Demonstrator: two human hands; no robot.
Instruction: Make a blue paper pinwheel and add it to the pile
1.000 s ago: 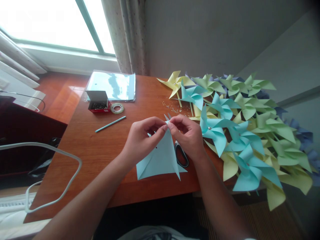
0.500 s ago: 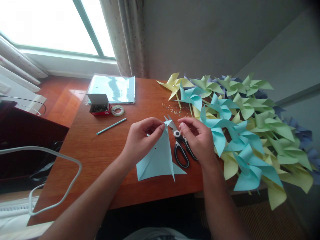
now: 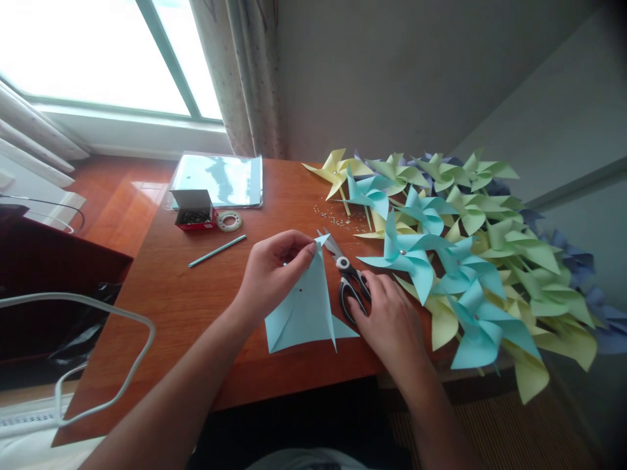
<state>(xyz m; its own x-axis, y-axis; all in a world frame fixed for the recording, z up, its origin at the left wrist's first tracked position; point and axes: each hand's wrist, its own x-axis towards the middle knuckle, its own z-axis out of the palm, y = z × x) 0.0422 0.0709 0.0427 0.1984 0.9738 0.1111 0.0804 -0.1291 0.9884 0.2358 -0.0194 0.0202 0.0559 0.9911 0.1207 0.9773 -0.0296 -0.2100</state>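
While its broad base lies on the table (image 3: pixel 196 307) near the front edge, the folded paper (image 3: pixel 304 307) points its tip up and away. It is pale blue, triangular, creased. The left hand (image 3: pixel 272 274) pinches that tip between thumb and fingers. Just right, the right hand (image 3: pixel 392 320) rests loosely open on the black handles of the scissors (image 3: pixel 349 281), blades pointing away.

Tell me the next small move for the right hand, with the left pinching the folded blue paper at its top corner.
Probably slip the right hand's fingers into the loops of the scissors and lift them. That hand rests on the black handles, which lie flat on the table, blades closed. The left hand holds the blue paper up by its tip, ready for a cut.
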